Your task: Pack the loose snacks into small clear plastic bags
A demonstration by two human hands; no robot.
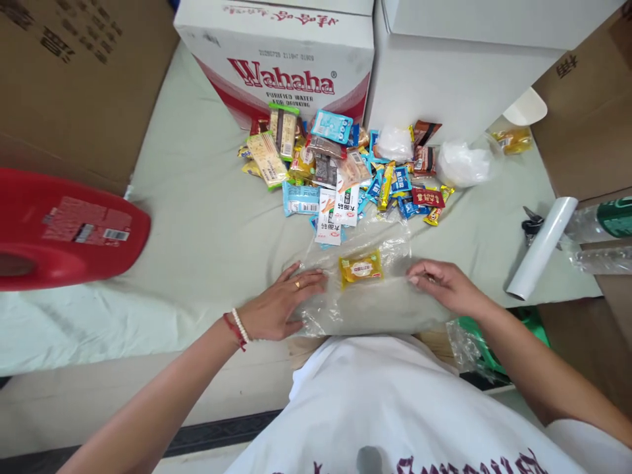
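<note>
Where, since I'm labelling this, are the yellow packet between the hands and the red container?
Yellow packet [361, 268], head view: middle of its printed front.
Red container [89, 225], head view: the label on its side.

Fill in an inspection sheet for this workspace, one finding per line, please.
Surface: pale green cloth, creased, covering the table.
Things in hand: clear plastic film spread out; yellow snack packet lying on or inside it, cannot tell which.
Clutter: heap of wrapped snacks beyond the film; red container at far left; white roll and clear bottles at right.
Hands: left hand open, palm down at the film's left side; right hand pinching its right edge.
Cables: nothing seen.
Surroundings: Wahaha carton and white box behind the heap; brown cardboard at upper left.
</note>
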